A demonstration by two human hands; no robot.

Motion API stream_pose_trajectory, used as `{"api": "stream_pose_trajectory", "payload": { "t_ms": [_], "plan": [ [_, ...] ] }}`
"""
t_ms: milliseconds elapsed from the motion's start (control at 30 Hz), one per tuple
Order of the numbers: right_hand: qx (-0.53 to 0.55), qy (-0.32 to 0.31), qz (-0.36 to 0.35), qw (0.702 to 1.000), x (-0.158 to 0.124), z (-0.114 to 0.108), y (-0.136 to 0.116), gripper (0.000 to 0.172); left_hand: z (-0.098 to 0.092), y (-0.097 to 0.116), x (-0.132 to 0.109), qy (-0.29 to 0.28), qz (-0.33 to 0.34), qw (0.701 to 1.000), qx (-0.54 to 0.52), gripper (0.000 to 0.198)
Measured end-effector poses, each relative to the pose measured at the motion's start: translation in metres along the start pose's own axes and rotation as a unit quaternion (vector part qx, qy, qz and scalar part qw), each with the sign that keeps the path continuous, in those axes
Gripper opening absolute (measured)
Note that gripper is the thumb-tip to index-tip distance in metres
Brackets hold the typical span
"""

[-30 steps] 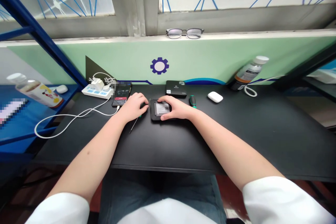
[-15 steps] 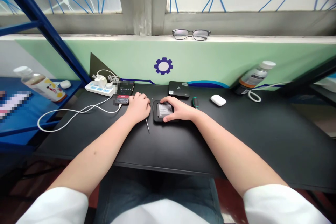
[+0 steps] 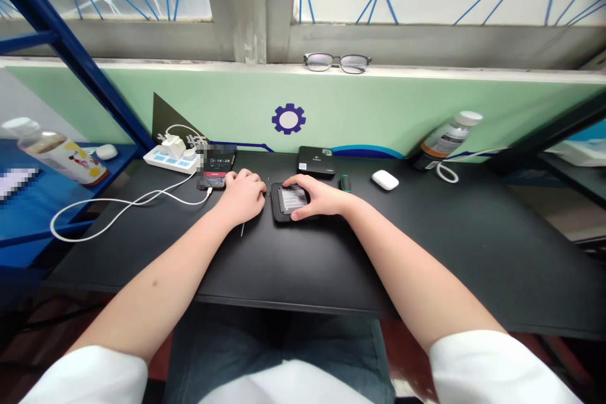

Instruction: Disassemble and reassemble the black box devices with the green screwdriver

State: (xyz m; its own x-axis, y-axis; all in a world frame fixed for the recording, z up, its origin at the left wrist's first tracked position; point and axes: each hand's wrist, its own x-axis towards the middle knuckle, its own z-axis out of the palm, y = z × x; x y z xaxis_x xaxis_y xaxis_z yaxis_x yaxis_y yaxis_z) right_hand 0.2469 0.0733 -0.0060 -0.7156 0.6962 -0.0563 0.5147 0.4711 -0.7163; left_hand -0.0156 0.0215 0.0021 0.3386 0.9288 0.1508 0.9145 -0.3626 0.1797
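Observation:
My right hand (image 3: pixel 319 197) is curved round a flat black device (image 3: pixel 293 201) with a pale printed label, its thumb on the near edge and fingers on the far edge. The device lies on the black desk. To its left, my left hand (image 3: pixel 245 197) is closed with curled fingers, low over the desk. A thin metal rod (image 3: pixel 243 229) pokes out beneath that hand; its other part is hidden by the hand. Behind my right hand lies a black-and-green handle (image 3: pixel 345 183), and a flat black box (image 3: pixel 316 161) sits further back.
A phone (image 3: pixel 218 167) with a running timer lies beside my left hand. Left of it are a white power strip (image 3: pixel 173 159) and a looping white cable (image 3: pixel 118 201). A white earbud case (image 3: pixel 385 180) and a bottle (image 3: pixel 447 139) stand to the right. Glasses (image 3: pixel 337 63) rest on the sill.
The metal rod under my left hand has swung its near end to the left, and less of it shows. My right hand stays on the black device. The whole view has shifted slightly.

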Motion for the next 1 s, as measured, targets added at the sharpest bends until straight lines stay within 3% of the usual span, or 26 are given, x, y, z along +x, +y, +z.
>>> {"api": "stream_pose_trajectory", "payload": {
  "t_ms": [367, 567, 633, 767, 900, 1000],
  "plan": [
    [-0.006, 0.0, 0.003, 1.0, 0.0, -0.001, -0.002, 0.086, 0.008, 0.009, 0.006, 0.019, 0.039, 0.998, 0.046, 0.022],
    [-0.032, 0.028, -0.052, 0.998, 0.005, 0.005, 0.004, 0.093, 0.003, 0.006, 0.005, 0.056, -0.01, 0.998, -0.029, 0.019],
    [-0.064, 0.082, -0.083, 0.991, 0.006, 0.008, -0.001, 0.08, 0.0, 0.003, 0.005, 0.077, -0.022, 0.995, -0.061, 0.018],
    [-0.095, 0.246, -0.192, 0.945, 0.006, 0.02, -0.021, 0.023, -0.004, 0.002, 0.004, 0.114, -0.02, 0.982, -0.15, 0.021],
    [-0.045, 0.308, -0.241, 0.919, 0.006, 0.035, -0.038, 0.011, -0.003, 0.009, 0.0, 0.11, 0.026, 0.948, -0.296, 0.025],
    [-0.043, 0.333, -0.249, 0.908, 0.007, 0.04, -0.039, 0.013, -0.003, 0.014, -0.003, 0.111, 0.033, 0.928, -0.354, 0.027]
  ]
}}
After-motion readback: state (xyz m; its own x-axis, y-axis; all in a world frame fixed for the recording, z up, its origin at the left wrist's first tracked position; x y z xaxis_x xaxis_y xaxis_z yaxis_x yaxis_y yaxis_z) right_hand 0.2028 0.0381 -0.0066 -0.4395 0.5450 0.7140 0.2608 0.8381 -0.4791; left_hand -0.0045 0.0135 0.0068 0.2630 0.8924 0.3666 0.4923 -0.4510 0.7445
